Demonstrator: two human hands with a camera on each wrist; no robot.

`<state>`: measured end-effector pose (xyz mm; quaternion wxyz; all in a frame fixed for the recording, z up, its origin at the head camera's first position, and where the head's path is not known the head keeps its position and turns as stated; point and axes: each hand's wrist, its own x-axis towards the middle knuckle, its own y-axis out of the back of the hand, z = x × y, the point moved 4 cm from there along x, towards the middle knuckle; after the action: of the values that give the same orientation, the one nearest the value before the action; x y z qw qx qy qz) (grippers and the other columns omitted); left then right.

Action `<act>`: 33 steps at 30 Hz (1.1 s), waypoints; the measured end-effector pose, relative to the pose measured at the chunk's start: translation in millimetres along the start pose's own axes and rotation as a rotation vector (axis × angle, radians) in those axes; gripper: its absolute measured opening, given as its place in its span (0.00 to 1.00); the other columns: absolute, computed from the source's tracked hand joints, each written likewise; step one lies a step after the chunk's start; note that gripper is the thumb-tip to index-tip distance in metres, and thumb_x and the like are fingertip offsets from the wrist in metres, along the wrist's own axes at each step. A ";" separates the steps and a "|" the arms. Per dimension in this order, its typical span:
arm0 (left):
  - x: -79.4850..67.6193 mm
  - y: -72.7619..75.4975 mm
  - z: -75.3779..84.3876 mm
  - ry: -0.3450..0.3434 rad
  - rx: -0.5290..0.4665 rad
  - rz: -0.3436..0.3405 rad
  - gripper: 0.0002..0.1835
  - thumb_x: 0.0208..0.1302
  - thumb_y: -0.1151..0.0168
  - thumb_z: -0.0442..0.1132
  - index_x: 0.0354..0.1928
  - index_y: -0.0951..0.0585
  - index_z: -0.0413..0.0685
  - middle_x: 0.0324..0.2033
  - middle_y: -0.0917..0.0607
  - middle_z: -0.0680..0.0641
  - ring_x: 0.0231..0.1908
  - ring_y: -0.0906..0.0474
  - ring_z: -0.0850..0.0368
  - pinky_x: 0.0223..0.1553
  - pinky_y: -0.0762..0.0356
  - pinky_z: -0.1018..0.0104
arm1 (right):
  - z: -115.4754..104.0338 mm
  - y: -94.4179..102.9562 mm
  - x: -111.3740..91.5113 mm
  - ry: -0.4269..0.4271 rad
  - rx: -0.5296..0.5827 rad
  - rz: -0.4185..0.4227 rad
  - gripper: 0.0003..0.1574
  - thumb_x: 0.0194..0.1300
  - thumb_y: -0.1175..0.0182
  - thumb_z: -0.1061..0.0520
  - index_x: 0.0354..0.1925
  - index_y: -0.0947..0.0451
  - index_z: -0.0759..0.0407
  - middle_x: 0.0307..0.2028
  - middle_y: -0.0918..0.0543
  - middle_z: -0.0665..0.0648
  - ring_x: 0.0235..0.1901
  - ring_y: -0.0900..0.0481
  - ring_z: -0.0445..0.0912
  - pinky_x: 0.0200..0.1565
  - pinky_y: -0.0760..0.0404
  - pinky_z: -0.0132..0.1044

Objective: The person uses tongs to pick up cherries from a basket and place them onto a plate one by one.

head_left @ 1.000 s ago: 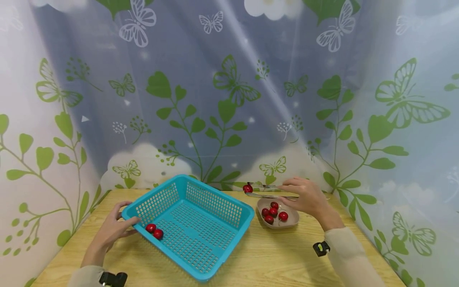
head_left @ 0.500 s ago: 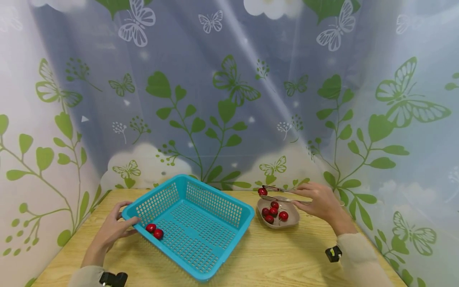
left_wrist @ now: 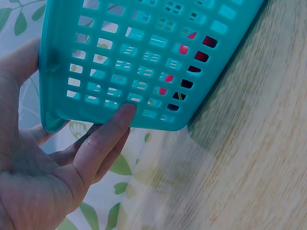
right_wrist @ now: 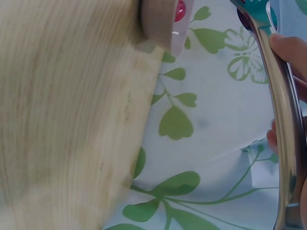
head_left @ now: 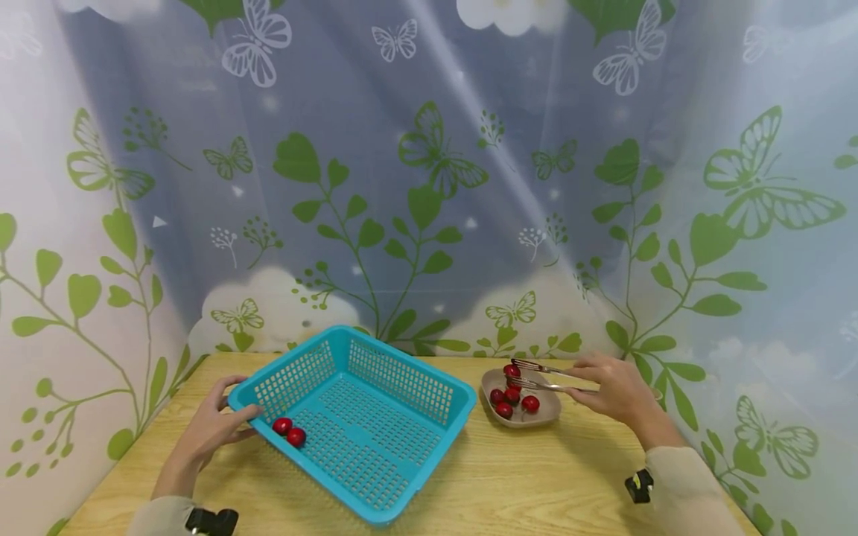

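Note:
My left hand [head_left: 217, 420] grips the left corner of a blue plastic basket [head_left: 418, 476], thumb over its rim. In the left wrist view, fingertips [left_wrist: 125, 112] press the basket's perforated outer wall. Two red cherries [head_left: 289, 432] lie inside by that corner. My right hand [head_left: 613, 387] holds metal tongs [head_left: 550, 386] with fork-like ends. Between those ends is one cherry [head_left: 512, 370], over the far side of a small beige bowl [head_left: 539, 420]. Several more cherries [head_left: 530, 404] lie in the bowl. The right wrist view shows the tongs' shiny handle [right_wrist: 283, 110] along my fingers.
Basket and bowl stand side by side on a light wooden table [head_left: 509, 484], the bowl to the right near the back edge. A printed curtain [head_left: 402, 260] with butterflies and leaves hangs behind the table and along both sides.
My right hand has moved right and toward me with the tongs, carrying the cherry from near the basket's right corner to over the bowl. My left hand and the basket have stayed put.

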<state>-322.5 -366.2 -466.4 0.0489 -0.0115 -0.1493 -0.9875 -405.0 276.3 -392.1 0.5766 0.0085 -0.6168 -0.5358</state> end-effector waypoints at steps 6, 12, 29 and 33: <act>-1.7 -1.0 3.9 0.004 0.013 0.003 0.43 0.70 0.37 0.37 0.78 0.51 0.42 0.62 0.33 0.25 0.46 0.17 0.53 0.52 0.09 0.50 | 3.8 -2.3 -9.7 -0.043 -0.019 -0.042 0.21 0.40 0.16 0.55 0.37 0.08 0.55 0.32 0.11 0.52 0.27 0.17 0.45 0.22 0.17 0.36; -1.1 -0.4 3.4 0.001 0.022 0.007 0.43 0.70 0.36 0.37 0.78 0.51 0.41 0.62 0.32 0.26 0.46 0.17 0.55 0.51 0.08 0.51 | 9.0 -7.0 -20.3 -0.076 -0.046 -0.081 0.21 0.41 0.16 0.54 0.38 0.07 0.54 0.32 0.11 0.52 0.28 0.16 0.46 0.24 0.15 0.40; -0.3 -0.3 0.8 0.002 0.004 0.007 0.43 0.70 0.36 0.37 0.79 0.51 0.43 0.62 0.32 0.27 0.49 0.16 0.50 0.51 0.08 0.50 | 19.3 -16.9 -36.7 -0.140 -0.074 -0.098 0.23 0.41 0.16 0.51 0.39 0.08 0.55 0.35 0.10 0.54 0.31 0.14 0.49 0.24 0.14 0.42; 0.1 0.0 0.1 0.001 0.005 0.007 0.44 0.70 0.36 0.37 0.79 0.51 0.42 0.62 0.33 0.26 0.48 0.17 0.53 0.51 0.08 0.51 | 16.4 -16.4 -30.9 -0.092 -0.046 -0.024 0.25 0.41 0.17 0.49 0.39 0.08 0.57 0.35 0.10 0.55 0.31 0.15 0.49 0.24 0.14 0.43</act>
<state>-322.6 -366.1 -466.3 0.0526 -0.0112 -0.1519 -0.9869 -416.4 299.4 -420.9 0.5409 -0.0221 -0.6301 -0.5567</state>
